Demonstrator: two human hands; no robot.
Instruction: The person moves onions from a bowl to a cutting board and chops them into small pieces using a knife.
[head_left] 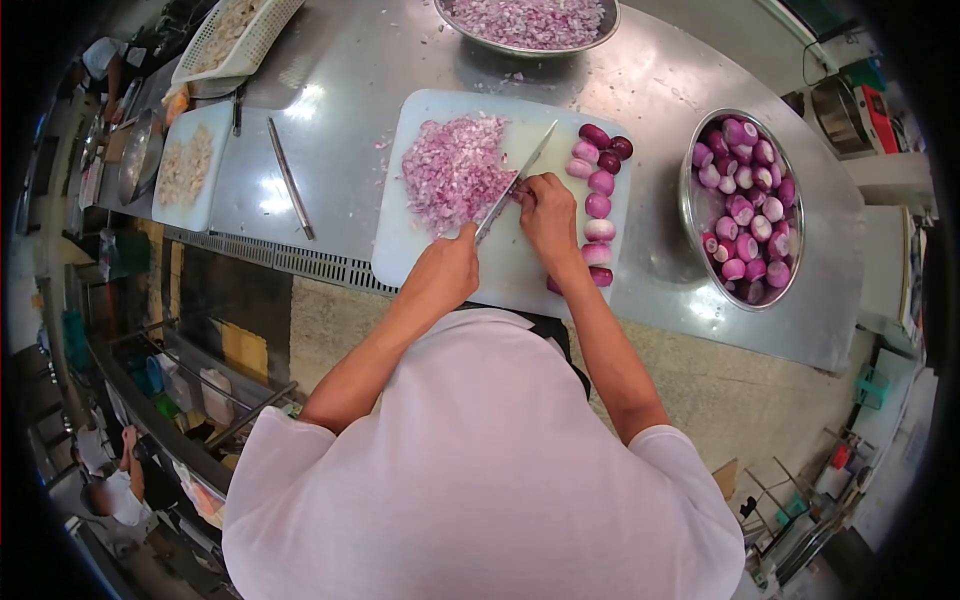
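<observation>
My left hand (447, 266) is wrapped round the handle of a knife (516, 184), its long blade slanting up and right across a white cutting board (420, 262). Close against the blade, the bent fingers of my right hand (548, 222) pinch an onion piece, mostly hidden under them. Left of the blade lies a heap of finely chopped purple onion (452, 172). Along the board's right side runs a column of peeled whole purple onions (598, 206), beside my right wrist.
An oval metal bowl of peeled onions (745, 215) stands right. At the back is a bowl of chopped onion (530, 22). To the left are a metal rod (290, 180), another board with pale pieces (184, 165) and a white basket (235, 40). Other people are at far left.
</observation>
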